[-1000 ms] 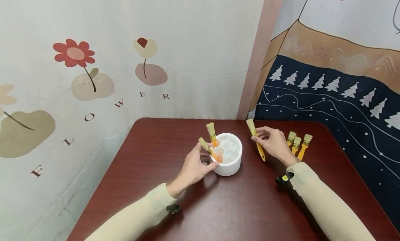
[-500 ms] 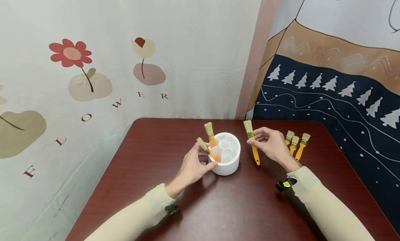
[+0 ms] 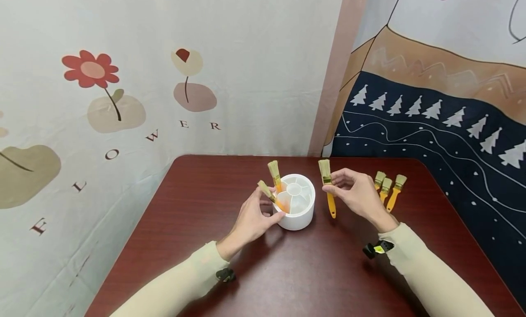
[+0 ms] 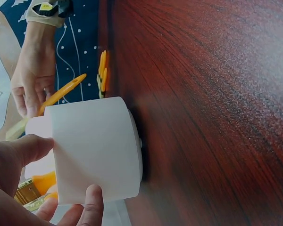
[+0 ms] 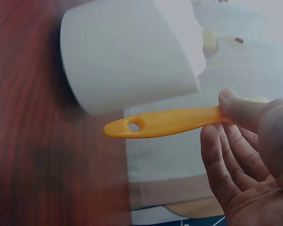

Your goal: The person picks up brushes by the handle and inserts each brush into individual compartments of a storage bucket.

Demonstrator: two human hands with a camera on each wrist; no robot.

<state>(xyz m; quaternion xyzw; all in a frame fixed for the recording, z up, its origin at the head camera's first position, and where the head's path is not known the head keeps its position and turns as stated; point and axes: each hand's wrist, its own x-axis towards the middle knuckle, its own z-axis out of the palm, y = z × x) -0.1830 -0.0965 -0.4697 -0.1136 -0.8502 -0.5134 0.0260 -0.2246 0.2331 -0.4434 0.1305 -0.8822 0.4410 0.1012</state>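
A white round organizer (image 3: 297,222) with divided compartments stands upright on the table. My left hand (image 3: 250,219) holds it at its left side, thumb near the rim and fingers on the wall in the left wrist view. Two paintbrushes, a rear one (image 3: 274,170) and a front one (image 3: 266,189), stand tilted left in its left compartments, bristles up. Just right of the organizer, my right hand (image 3: 359,197) pinches another paintbrush (image 3: 331,203) between thumb and fingers near the ferrule. Its bristles point up; its yellow handle (image 5: 170,122) hangs down beside the organizer, apart from it in the head view.
Three more yellow-handled paintbrushes lie on the right of the table, a left one (image 3: 379,178), a middle one (image 3: 385,187) and a right one (image 3: 397,189), partly behind the right hand. The dark red table (image 3: 205,193) meets printed cloth walls (image 3: 255,70) behind.
The right hand has moved slightly left, and the paintbrush in it has turned more upright. The left hand stays on the organizer. The head view has shifted a little.
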